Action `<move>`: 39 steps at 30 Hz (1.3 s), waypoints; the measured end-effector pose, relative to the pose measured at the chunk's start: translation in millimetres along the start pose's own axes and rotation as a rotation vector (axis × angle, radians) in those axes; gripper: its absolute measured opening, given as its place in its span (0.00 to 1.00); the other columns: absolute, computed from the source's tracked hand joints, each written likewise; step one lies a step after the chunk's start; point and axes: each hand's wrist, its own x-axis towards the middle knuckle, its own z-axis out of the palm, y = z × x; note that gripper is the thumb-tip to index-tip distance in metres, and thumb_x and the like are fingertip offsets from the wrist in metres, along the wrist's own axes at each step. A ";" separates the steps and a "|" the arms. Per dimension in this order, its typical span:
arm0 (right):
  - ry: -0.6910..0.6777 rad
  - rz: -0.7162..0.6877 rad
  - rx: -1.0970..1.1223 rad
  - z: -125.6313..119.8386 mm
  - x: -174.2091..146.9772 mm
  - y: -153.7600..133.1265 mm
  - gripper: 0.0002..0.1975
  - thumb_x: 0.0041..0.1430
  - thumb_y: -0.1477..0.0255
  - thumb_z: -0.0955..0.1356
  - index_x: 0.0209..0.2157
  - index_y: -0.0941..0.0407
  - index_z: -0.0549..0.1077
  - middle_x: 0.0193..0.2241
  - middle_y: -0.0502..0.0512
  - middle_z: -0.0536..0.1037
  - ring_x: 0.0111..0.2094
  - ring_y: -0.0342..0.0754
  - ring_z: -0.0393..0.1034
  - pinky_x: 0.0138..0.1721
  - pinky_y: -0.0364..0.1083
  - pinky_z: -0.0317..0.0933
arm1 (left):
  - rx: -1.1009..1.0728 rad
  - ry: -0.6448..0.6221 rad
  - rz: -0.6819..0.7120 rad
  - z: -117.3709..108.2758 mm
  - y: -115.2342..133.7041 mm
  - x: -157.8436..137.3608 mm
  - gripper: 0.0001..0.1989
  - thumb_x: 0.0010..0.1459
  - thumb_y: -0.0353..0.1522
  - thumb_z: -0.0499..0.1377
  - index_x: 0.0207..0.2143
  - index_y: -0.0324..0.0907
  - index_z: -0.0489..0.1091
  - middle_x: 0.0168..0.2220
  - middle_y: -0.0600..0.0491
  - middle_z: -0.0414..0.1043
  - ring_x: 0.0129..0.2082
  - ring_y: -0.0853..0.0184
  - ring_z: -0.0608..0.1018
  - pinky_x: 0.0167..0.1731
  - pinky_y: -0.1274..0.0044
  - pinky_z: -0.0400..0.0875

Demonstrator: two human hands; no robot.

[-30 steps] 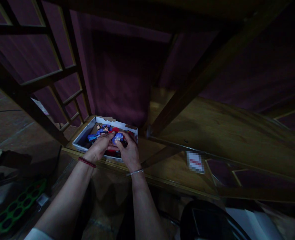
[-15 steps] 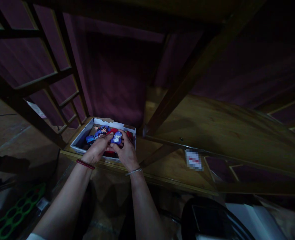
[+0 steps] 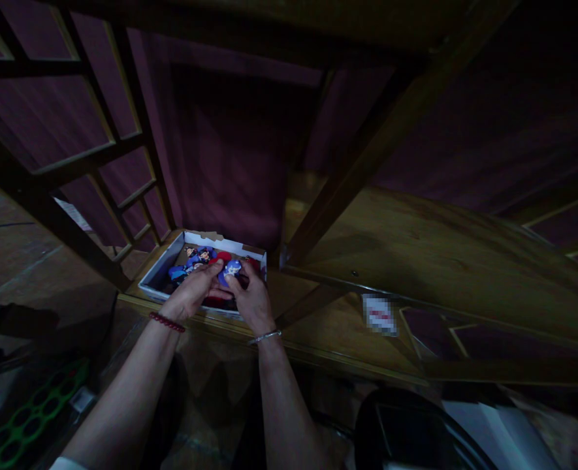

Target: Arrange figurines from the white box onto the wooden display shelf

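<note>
A small blue piece with a white figure on its face (image 3: pixel 230 270) is between my two hands, over an open box. My right hand (image 3: pixel 252 295) grips it from the right, thumb on the near side and fingers at the top edge. My left hand (image 3: pixel 198 287) closes on its left side, the thumb at the edge and the fingers stretched underneath. The shallow white-edged cardboard box (image 3: pixel 159 269) holds several blue figure-shaped pieces (image 3: pixel 201 254) and red round pieces (image 3: pixel 223 256). My hands hide the box's near right part.
The box stands on a low wooden ledge (image 3: pixel 318 333) beside a raised wooden board (image 3: pixel 430 254). A slanting wooden post (image 3: pixel 337 176) rises between them. At left is a wooden lattice (image 3: pixel 87 156). A green rack with round holes (image 3: pixel 34 411) lies at lower left; a black rounded object (image 3: pixel 406 424) is at lower right.
The blue piece has turned and tilted between my hands. My right hand has shifted slightly to the right, while my left hand has barely moved.
</note>
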 end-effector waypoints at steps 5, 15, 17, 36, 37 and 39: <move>0.000 0.027 -0.012 0.8 0.9 2.3 0.19 0.50 0.70 0.64 0.46 0.53 0.65 0.39 0.52 0.74 0.41 0.46 0.67 0.45 0.47 0.60 | 0.014 -0.004 0.016 -2.1 -1.6 1.5 0.11 0.55 0.34 0.52 0.33 0.35 0.68 0.25 0.49 0.73 0.21 0.67 0.75 0.23 0.72 0.73; -0.003 -0.062 -0.039 4.5 0.0 4.3 0.15 0.50 0.71 0.63 0.42 0.51 0.66 0.37 0.49 0.74 0.38 0.44 0.68 0.41 0.45 0.62 | 0.049 0.041 0.026 0.6 0.1 -2.1 0.12 0.55 0.35 0.51 0.32 0.35 0.68 0.21 0.50 0.70 0.19 0.69 0.73 0.19 0.76 0.71; 0.008 -0.065 -0.045 4.9 0.0 4.2 0.15 0.50 0.71 0.63 0.43 0.51 0.66 0.37 0.49 0.74 0.38 0.45 0.68 0.41 0.45 0.62 | 0.036 0.047 0.028 0.5 -0.4 -1.9 0.12 0.55 0.35 0.51 0.32 0.35 0.68 0.21 0.51 0.70 0.19 0.69 0.73 0.18 0.76 0.71; -0.023 -0.009 0.120 1.8 -1.0 5.8 0.17 0.49 0.70 0.65 0.43 0.52 0.66 0.39 0.49 0.72 0.39 0.44 0.67 0.44 0.46 0.60 | 0.085 -0.002 0.031 -4.0 -2.9 -1.2 0.14 0.56 0.35 0.50 0.39 0.35 0.66 0.26 0.48 0.73 0.22 0.65 0.76 0.21 0.75 0.72; -0.020 -0.004 0.119 1.4 -1.1 5.0 0.17 0.49 0.70 0.65 0.43 0.52 0.66 0.39 0.49 0.72 0.40 0.44 0.66 0.44 0.45 0.60 | 0.084 0.003 0.033 -3.9 -2.5 -1.6 0.13 0.56 0.35 0.50 0.39 0.36 0.66 0.27 0.48 0.73 0.22 0.65 0.76 0.21 0.75 0.72; -0.014 -0.009 0.125 1.0 -0.9 4.4 0.16 0.49 0.70 0.65 0.42 0.52 0.67 0.40 0.49 0.72 0.40 0.44 0.66 0.45 0.45 0.59 | 0.081 0.001 0.037 -3.8 -1.8 -2.4 0.13 0.56 0.35 0.50 0.38 0.36 0.66 0.27 0.48 0.73 0.23 0.65 0.76 0.22 0.74 0.73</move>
